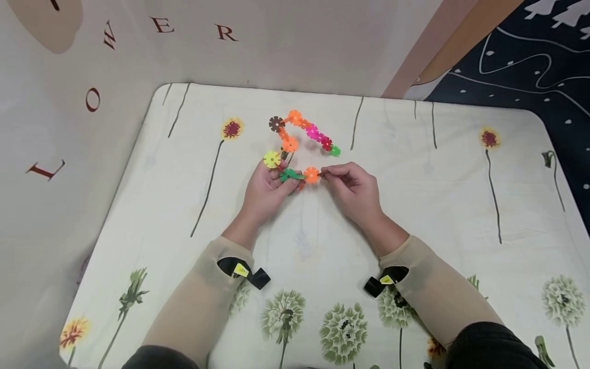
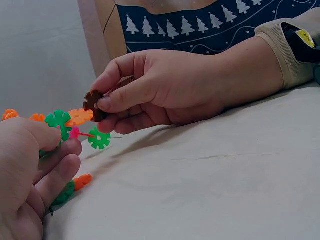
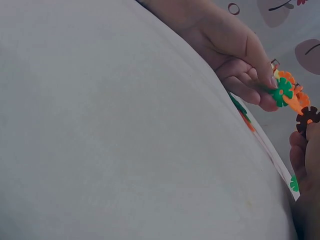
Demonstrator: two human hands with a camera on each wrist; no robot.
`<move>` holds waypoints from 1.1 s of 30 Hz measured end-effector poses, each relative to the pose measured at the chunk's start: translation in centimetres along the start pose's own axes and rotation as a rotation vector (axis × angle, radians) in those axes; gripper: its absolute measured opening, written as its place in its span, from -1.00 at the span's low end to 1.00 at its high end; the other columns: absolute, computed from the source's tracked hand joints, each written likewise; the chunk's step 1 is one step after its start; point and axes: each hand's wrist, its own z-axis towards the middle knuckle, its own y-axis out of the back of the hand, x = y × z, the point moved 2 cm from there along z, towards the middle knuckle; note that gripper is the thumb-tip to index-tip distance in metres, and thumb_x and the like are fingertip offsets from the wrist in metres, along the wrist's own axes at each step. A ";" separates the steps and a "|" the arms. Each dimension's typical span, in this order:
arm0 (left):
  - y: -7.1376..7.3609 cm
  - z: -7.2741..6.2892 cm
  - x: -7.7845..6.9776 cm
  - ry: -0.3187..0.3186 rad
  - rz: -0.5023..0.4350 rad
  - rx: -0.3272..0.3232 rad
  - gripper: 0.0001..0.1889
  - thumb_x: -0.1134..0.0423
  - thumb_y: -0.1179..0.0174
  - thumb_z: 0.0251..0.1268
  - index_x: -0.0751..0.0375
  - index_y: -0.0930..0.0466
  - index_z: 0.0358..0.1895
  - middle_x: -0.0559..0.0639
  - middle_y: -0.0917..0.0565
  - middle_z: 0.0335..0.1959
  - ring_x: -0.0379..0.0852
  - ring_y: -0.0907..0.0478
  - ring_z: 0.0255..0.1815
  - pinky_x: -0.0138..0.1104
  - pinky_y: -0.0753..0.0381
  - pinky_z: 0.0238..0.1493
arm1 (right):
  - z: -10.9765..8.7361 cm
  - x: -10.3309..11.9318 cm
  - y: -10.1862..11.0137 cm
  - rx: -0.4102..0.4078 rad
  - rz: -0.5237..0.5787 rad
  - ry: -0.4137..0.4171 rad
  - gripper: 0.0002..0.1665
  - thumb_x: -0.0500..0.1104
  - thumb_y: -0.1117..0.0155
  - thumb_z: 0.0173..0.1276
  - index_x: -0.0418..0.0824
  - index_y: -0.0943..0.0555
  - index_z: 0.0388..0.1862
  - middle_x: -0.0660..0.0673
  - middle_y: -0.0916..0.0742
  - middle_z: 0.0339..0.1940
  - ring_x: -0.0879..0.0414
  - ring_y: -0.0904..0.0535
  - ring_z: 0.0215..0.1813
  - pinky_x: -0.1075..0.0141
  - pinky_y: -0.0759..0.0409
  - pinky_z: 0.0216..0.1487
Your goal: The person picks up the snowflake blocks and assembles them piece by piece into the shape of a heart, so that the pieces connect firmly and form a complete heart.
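Observation:
A chain of slotted plastic snowflake discs curves over the table. From its green end disc point(image 1: 335, 150) it runs through pink point(image 1: 312, 131), orange, dark brown point(image 1: 276, 123) and yellow point(image 1: 272, 159) ones. My left hand point(image 1: 265, 189) pinches a green disc point(image 1: 289, 175) between thumb and fingers. Joined to that is an orange disc point(image 1: 311, 175), which points toward my right hand point(image 1: 357, 189). A brown disc point(image 2: 92, 107) is pinched in the right thumb and fingers, its edge against the orange disc. Whether their slots interlock, I cannot tell.
Under both hands lies a white tablecloth point(image 1: 428, 195) printed with flowers and stems. A pale wall point(image 1: 295, 61) with letters rises behind the table. Dark patterned fabric point(image 1: 521, 66) hangs at the right. Below the left hand, more green and orange discs point(image 2: 83, 181) show.

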 end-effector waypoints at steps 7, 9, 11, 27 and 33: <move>0.2 0.1 0.2 0.013 -0.028 0.018 -0.63 0.60 -0.26 0.44 0.35 -0.35 0.16 0.35 -0.73 0.04 0.10 -0.80 -0.01 -0.15 -0.77 0.03 | -0.1 0.1 0.0 0.009 -0.051 0.056 -0.81 -0.68 -0.37 0.28 -0.53 -0.71 -0.18 -0.41 -0.82 -0.11 0.05 -0.83 0.00 0.16 -0.76 0.05; 0.1 0.1 0.1 0.021 -0.015 0.018 -0.61 0.60 -0.27 0.43 0.34 -0.35 0.17 0.34 -0.72 0.04 0.09 -0.80 0.00 -0.15 -0.77 0.03 | -0.1 0.1 0.0 0.008 -0.063 0.062 -0.80 -0.67 -0.40 0.26 -0.51 -0.73 -0.19 -0.37 -0.83 -0.12 -0.03 -0.83 0.00 0.17 -0.76 0.05; 0.1 0.1 0.1 0.033 0.003 0.014 -0.60 0.60 -0.28 0.42 0.33 -0.36 0.18 0.31 -0.72 0.04 0.08 -0.79 0.01 -0.17 -0.77 0.02 | -0.2 0.1 0.0 0.006 -0.067 0.064 -0.79 -0.68 -0.42 0.23 -0.50 -0.75 -0.20 -0.32 -0.85 -0.12 -0.10 -0.83 0.00 0.16 -0.76 0.05; 0.0 0.4 -0.2 -0.024 -0.017 -0.084 -0.56 0.56 -0.29 0.45 0.38 -0.33 0.25 0.26 -0.69 0.10 0.09 -0.74 0.14 -0.20 -0.74 0.10 | 0.2 0.0 0.0 0.077 -0.261 -0.147 -0.58 -0.46 -0.43 0.40 -0.45 -0.60 0.21 -0.25 -0.81 0.02 -0.06 -0.76 0.04 0.21 -0.71 0.09; 0.3 0.2 -0.1 -0.058 -0.041 -0.094 -0.57 0.57 -0.28 0.45 0.42 -0.31 0.24 0.25 -0.70 0.09 0.08 -0.74 0.13 -0.19 -0.73 0.12 | 0.0 -0.1 -0.5 0.369 -0.428 -0.020 -0.68 -0.25 -0.43 0.40 -0.25 -0.76 0.11 -0.17 -0.77 0.17 -0.09 -0.59 0.32 0.01 -0.46 0.41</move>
